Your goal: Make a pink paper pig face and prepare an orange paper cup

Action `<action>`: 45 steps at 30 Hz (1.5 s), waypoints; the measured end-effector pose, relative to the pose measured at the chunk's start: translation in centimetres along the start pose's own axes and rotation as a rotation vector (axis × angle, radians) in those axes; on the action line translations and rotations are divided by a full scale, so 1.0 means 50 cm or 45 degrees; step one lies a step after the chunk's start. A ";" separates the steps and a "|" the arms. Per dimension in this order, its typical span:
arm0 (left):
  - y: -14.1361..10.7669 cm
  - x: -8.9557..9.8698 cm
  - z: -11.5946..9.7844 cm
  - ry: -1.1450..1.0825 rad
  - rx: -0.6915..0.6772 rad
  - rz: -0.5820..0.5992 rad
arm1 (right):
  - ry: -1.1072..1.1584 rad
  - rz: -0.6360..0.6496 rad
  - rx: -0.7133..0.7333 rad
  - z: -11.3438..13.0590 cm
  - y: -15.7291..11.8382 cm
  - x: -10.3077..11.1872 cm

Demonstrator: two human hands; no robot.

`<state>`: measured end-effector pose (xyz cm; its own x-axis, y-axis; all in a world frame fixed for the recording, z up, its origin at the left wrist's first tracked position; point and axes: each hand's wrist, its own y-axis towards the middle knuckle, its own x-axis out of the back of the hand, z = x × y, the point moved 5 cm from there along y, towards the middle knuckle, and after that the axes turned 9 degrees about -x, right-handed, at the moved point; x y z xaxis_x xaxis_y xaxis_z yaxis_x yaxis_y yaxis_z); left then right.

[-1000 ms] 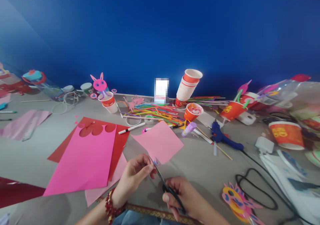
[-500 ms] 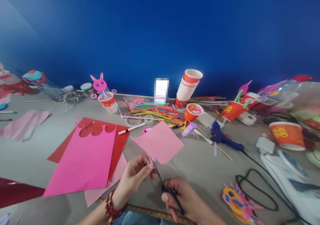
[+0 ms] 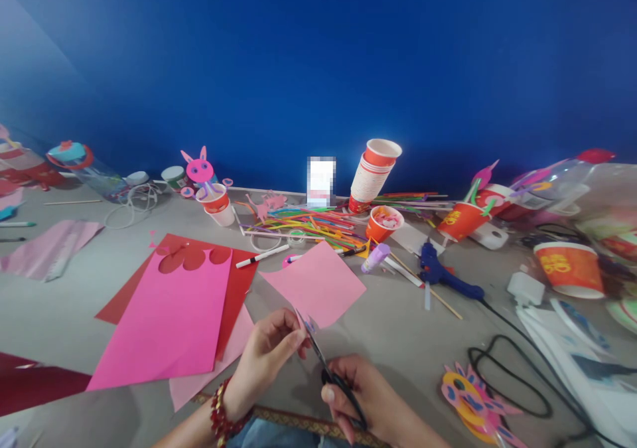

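Observation:
My left hand point(image 3: 271, 348), with a red bead bracelet at the wrist, pinches a small pink cut piece point(image 3: 301, 319) between thumb and fingers. Black-handled scissors point(image 3: 318, 350) are in my right hand point(image 3: 355, 395), its fingers in and around the handle loops. Their blades point up and left and meet the small piece just beside my left fingertips. Whether the blades are fully closed is hard to make out. Just beyond the blade tips lies a pink square sheet point(image 3: 318, 282) on the grey table point(image 3: 408, 348).
To the left, a bright pink sheet point(image 3: 169, 322) with round cut-outs overlaps a red sheet point(image 3: 233, 302). Pipe cleaners point(image 3: 318, 225) and stacked paper cups point(image 3: 373, 172) stand behind. A blue glue gun point(image 3: 448, 275), its black cord point(image 3: 517, 342) and a pink-yellow craft figure point(image 3: 470, 401) occupy the right.

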<state>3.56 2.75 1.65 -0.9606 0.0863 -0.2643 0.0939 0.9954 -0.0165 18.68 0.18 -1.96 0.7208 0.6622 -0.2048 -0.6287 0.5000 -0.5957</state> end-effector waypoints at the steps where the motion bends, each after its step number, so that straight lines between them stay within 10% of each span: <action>1: 0.000 0.000 -0.001 0.009 -0.001 -0.005 | -0.003 -0.003 0.004 0.001 0.000 -0.001; 45: -0.005 0.005 0.001 0.267 -0.113 -0.078 | -0.010 -0.036 0.012 0.000 -0.001 -0.001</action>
<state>3.32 2.51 1.54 -0.9980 0.0231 -0.0595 0.0194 0.9980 0.0608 18.68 0.09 -1.92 0.7359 0.6520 -0.1823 -0.6109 0.5234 -0.5940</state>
